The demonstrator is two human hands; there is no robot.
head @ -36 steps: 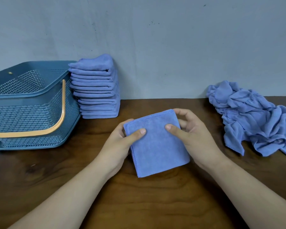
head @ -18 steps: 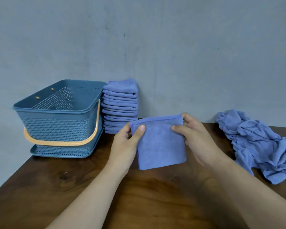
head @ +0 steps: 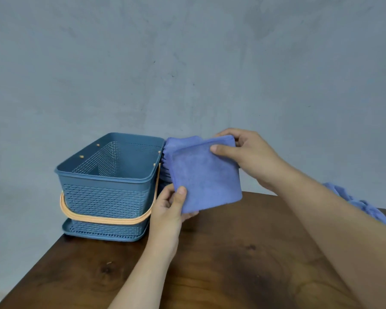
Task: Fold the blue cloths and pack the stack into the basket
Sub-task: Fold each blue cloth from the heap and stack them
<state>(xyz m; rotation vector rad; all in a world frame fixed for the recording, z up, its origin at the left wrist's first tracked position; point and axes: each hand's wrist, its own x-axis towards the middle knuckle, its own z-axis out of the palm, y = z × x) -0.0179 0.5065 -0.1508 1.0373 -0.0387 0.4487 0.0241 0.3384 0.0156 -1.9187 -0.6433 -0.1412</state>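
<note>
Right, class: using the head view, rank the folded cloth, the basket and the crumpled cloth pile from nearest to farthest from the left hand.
1. The folded cloth: pinched at its lower corner by the left hand, so touching.
2. The basket: just to that hand's left, its orange handle close by.
3. The crumpled cloth pile: far over on the right side.

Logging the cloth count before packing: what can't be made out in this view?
The stack: head view; the folded cloth, pinched by the left hand and right hand, covers it except its top and left edge, so no count.
The pile of unfolded cloths: head view; the right forearm hides most, the frame's right edge cuts the rest.
The floor of the basket: head view; the near wall hides it.
</note>
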